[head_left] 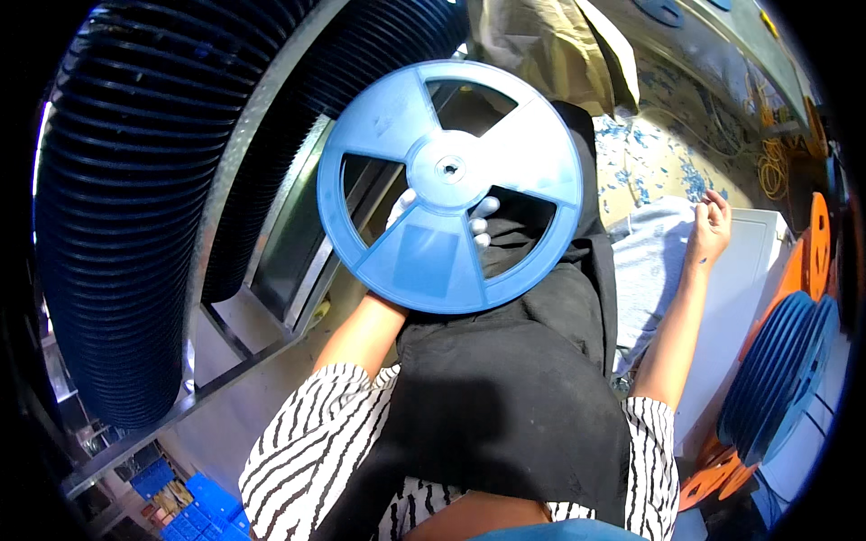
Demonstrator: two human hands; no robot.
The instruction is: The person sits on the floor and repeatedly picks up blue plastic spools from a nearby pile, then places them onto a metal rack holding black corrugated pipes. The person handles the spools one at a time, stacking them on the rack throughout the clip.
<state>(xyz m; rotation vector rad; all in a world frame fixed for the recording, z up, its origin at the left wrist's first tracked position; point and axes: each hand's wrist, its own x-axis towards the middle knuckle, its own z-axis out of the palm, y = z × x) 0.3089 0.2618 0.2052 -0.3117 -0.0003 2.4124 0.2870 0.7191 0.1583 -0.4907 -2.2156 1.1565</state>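
Observation:
A large blue plastic reel [523,140] with three wide cut-outs and a small round hub hole is held up over my lap. My left hand [483,222], in white finger covers, grips it from underneath. Its fingertips show through the right cut-out and more white shows at the left one; the palm is hidden behind the reel. Off to the right, my right hand [711,233] is held apart from the reel, fingers loosely bent, with nothing visible in it. A small blue fleck sticks to that wrist. Beside the right forearm lies a light grey-blue cloth [651,257].
Long rows of stacked dark blue reels [135,216] stand in a metal rack [230,135] on the left. On the right are a white box [744,261], more blue reels [780,370] and orange reels [819,243]. Blue scraps [695,176] litter the floor near a brown sack [550,54].

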